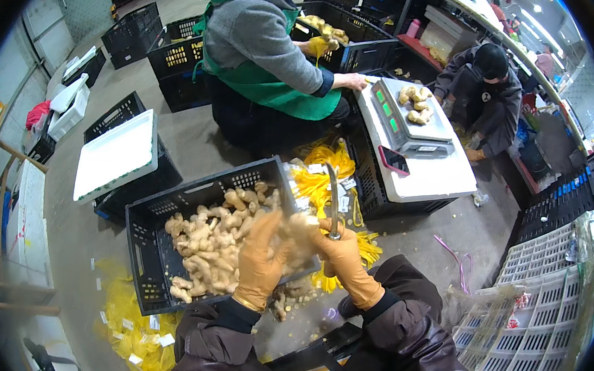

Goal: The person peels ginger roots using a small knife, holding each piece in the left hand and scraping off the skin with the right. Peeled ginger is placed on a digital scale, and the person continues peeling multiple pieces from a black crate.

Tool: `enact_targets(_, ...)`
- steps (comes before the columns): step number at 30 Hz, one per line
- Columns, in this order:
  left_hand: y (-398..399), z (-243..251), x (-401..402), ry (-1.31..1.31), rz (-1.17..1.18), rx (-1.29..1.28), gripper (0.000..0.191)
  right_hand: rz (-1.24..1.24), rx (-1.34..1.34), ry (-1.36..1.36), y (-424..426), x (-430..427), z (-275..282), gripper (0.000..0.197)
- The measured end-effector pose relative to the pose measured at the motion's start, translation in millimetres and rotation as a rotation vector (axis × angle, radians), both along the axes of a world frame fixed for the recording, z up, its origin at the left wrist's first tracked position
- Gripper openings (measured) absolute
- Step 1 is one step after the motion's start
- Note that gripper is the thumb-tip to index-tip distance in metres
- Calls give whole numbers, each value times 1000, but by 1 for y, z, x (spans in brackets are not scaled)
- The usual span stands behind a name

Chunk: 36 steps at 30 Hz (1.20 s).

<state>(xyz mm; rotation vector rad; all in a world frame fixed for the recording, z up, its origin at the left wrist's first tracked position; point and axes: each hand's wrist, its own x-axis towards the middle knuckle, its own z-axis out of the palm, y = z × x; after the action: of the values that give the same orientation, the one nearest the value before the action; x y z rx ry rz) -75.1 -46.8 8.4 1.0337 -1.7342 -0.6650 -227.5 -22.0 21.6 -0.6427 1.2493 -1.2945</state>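
Observation:
My left hand [262,260], in an orange glove, is at the near right corner of a black plastic crate [147,257]. Its fingers are blurred against a piece of ginger root [296,238], which is blurred too; whether they grip it cannot be told. Curled around the handle of a curved knife [334,198] is my gloved right hand [343,255], with the blade pointing up and the ginger close by its fingers. A heap of ginger roots [212,246] lies in the crate. Ginger scraps [286,300] and cut slices are on the floor between my arms.
Yellow mesh bags [140,326] lie left, yellow net strips [327,167] right of the crate. A digital scale [402,118] with ginger and a phone [393,160] rest on a white foam box [434,184]. A person in a green apron [267,87] and another person [484,89] are nearby.

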Motion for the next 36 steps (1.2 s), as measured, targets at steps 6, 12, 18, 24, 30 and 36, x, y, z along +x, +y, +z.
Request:
enact_targets(6, -16, -5, -10, -98, -171, 117, 45, 28, -161, 396, -6, -14, -21, 22)
enact_targets(12, -36, -13, -36, -30, -207, 124, 47, 19, -234, 777, -22, -36, -26, 25)
enact_targets(18, -56, -9, -58, 52, -56, 24, 42, 36, -348, 1006, -48, -53, -6, 29)
enact_targets(24, -91, 2, -89, 30, -26, -136, 41, -139, -384, 750, -80, -67, 0, 25)
enact_targets(30, -112, 0, -114, 100, -17, -201, 29, -238, -329, 720, -99, -91, -15, 25)
enact_targets(36, -126, -18, -99, 122, 8, 97, 22, -159, -189, 470, -109, -98, -25, 33)
